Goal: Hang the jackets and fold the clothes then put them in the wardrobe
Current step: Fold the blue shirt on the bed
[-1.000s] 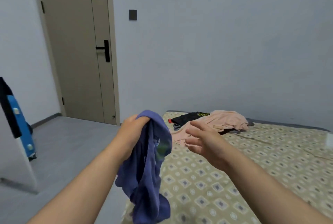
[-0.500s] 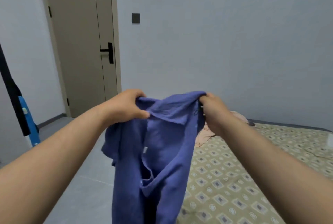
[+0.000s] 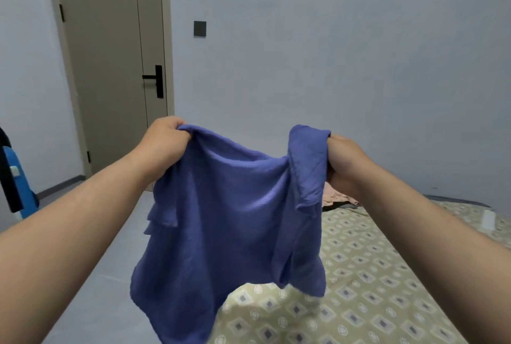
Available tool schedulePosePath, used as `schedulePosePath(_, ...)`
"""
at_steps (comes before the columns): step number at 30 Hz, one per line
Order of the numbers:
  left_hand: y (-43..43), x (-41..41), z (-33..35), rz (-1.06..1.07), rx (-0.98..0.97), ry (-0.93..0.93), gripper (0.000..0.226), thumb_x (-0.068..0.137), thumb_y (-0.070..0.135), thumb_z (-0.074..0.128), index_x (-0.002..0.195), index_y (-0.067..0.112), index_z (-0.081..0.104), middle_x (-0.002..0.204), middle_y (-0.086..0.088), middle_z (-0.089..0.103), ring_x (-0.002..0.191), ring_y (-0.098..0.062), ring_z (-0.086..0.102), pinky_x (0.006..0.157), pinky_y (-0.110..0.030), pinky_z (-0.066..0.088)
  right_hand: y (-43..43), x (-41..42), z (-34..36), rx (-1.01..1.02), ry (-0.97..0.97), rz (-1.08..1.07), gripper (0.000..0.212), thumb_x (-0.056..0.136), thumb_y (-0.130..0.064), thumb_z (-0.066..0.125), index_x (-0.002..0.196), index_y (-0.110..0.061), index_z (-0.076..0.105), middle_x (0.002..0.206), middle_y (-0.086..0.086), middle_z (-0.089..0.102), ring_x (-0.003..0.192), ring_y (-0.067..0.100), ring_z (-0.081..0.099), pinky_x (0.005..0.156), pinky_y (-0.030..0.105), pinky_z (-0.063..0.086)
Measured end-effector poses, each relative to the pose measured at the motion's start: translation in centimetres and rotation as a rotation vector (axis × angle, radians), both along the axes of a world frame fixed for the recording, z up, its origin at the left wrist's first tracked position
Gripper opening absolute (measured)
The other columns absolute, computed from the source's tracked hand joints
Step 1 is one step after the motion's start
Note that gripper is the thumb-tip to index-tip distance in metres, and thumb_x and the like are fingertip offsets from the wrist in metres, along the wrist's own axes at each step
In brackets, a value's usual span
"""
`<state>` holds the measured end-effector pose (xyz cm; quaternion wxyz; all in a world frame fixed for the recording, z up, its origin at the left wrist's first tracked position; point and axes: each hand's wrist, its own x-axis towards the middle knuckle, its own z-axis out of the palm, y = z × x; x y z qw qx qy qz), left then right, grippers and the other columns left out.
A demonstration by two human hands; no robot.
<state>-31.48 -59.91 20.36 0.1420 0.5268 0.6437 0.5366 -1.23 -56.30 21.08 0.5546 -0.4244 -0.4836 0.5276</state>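
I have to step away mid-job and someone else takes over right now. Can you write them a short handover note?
Left hand grips one top corner of the blue shirt; right hand grips the other.
The shirt hangs spread in the air over the near edge of the bed, not folded.
A pink garment lies crumpled further up the bed.
Done: nothing visibly folded or put away.
Left: fold the blue shirt, deal with the pink garment, stow everything. The wardrobe is out of view.
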Motion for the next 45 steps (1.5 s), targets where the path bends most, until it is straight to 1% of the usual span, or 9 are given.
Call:
schedulePosePath(5,-0.3,3.5,-3.7,-0.118,-0.077,0.0,0.046,0.086,0.009,0.061,0.131,0.019,0.055,0.122,-0.001,0.055,0.113,-0.017,0.054,0.092,-0.03,0.044,-2.1,-3.6,3.2,-0.02,0.299,0.111,0.023,0.099,0.009,0.039,0.089,0.003,0.059,0.075,0.016,0.065,0.061,0.023,0.069,0.052,0.03,0.059)
schedulePosePath(9,-5.8,9.6,-8.1,-0.207,0.472,-0.104,0.036,0.077,0.043,0.057,0.111,0.044,0.046,0.098,0.018,0.053,0.085,-0.002,0.054,0.073,-0.015,0.046,-3.2,-6.2,5.9,0.027,0.336,0.152,0.024,0.097,0.01,0.042,0.08,0.003,0.057,0.055,0.009,0.063,0.05,0.02,0.065,0.049,0.026,0.056)
schedulePosePath(15,-5.5,12.4,-12.0,-0.011,0.025,-0.105,0.059,0.075,0.041,0.07,0.126,0.04,0.039,0.126,0.024,0.039,0.117,-0.01,0.047,0.095,-0.031,0.048,-4.1,-6.7,8.9,0.045,0.262,0.146,0.026,0.093,-0.001,0.053,0.069,-0.006,0.058,0.048,0.002,0.058,0.039,0.015,0.059,0.042,0.022,0.05)
schedulePosePath(19,-2.8,9.1,-11.4,-0.116,-0.201,-0.021,0.01,0.083,0.018,0.056,0.074,0.021,0.054,0.071,0.008,0.057,0.065,-0.015,0.051,0.056,-0.029,0.038,-3.6,-6.0,9.7,0.124,0.29,0.082,0.02,0.089,0.002,0.06,0.07,-0.003,0.064,0.055,0.006,0.066,0.047,0.018,0.065,0.049,0.025,0.054)
schedulePosePath(27,-2.2,4.0,-3.8,0.006,-0.02,-0.162,0.018,0.093,0.012,0.042,0.087,0.008,0.058,0.083,-0.007,0.065,0.069,-0.018,0.054,0.058,-0.03,0.042,0.2,-0.1,7.2,0.664,-1.048,-0.445,0.01,0.082,-0.013,0.058,0.081,-0.018,0.066,0.087,0.001,0.071,0.089,0.026,0.063,0.073,0.029,0.042)
schedulePosePath(32,-3.9,4.0,1.3,-0.141,0.113,-0.077,0.019,0.094,0.011,0.045,0.086,0.011,0.062,0.076,-0.003,0.065,0.066,-0.013,0.056,0.06,-0.027,0.046,-0.2,0.3,3.7,0.567,-1.443,-0.055,0.031,0.076,-0.013,0.055,0.095,-0.025,0.077,0.101,-0.001,0.074,0.103,0.023,0.065,0.09,0.031,0.049)
schedulePosePath(35,-4.9,4.1,3.4,-0.133,0.196,0.05,0.02,0.096,0.013,0.045,0.082,0.012,0.06,0.073,0.0,0.062,0.062,-0.008,0.052,0.058,-0.023,0.043,-1.4,-0.4,2.5,0.292,-0.762,0.34,0.018,0.06,-0.012,0.05,0.064,-0.016,0.066,0.073,0.0,0.06,0.078,0.018,0.054,0.069,0.03,0.045)
schedulePosePath(38,-5.3,3.2,5.1,-0.069,0.198,0.168,0.019,0.093,0.009,0.043,0.087,0.005,0.06,0.083,-0.008,0.065,0.071,-0.016,0.052,0.064,-0.031,0.043,-1.1,-0.2,2.9,0.145,-0.213,0.472,0.031,0.074,0.0,0.04,0.096,-0.004,0.061,0.093,0.011,0.055,0.09,0.026,0.046,0.077,0.036,0.039)
schedulePosePath(45,-6.0,0.7,8.9,0.064,0.182,0.122,0.019,0.087,0.017,0.053,0.07,0.009,0.052,0.061,-0.003,0.039,0.061,-0.02,0.032,0.057,-0.032,0.022,-1.3,1.2,5.8,0.242,-0.263,0.397,0.035,0.085,0.011,0.038,0.095,-0.003,0.069,0.084,0.012,0.072,0.075,0.022,0.068,0.064,0.027,0.054)
